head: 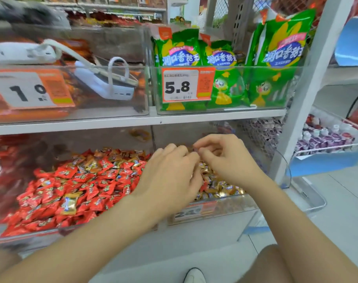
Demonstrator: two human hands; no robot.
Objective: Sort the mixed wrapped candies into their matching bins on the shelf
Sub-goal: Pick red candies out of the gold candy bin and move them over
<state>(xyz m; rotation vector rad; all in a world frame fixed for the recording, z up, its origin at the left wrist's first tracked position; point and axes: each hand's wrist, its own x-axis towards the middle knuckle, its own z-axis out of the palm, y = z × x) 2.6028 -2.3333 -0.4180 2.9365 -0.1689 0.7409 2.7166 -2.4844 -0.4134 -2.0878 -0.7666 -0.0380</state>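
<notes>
On the lower shelf, a clear bin holds a heap of red wrapped candies (pixel 72 184) with a few gold ones (pixel 68 205) mixed in. To its right, a second clear bin holds gold wrapped candies (pixel 221 188). My left hand (pixel 170 176) reaches over the divider between the bins, fingers curled down among the gold candies; what it holds is hidden. My right hand (pixel 223 156) hovers over the gold bin and pinches a small wrapped candy between thumb and fingertips.
The upper shelf (pixel 133 121) carries a bin of green snack bags (pixel 225 78) with a 5.8 price tag and a bin with a white power bank (pixel 106 82) and power strip. A wire basket of purple packets (pixel 321 139) stands at right. My shoe (pixel 194 276) shows below.
</notes>
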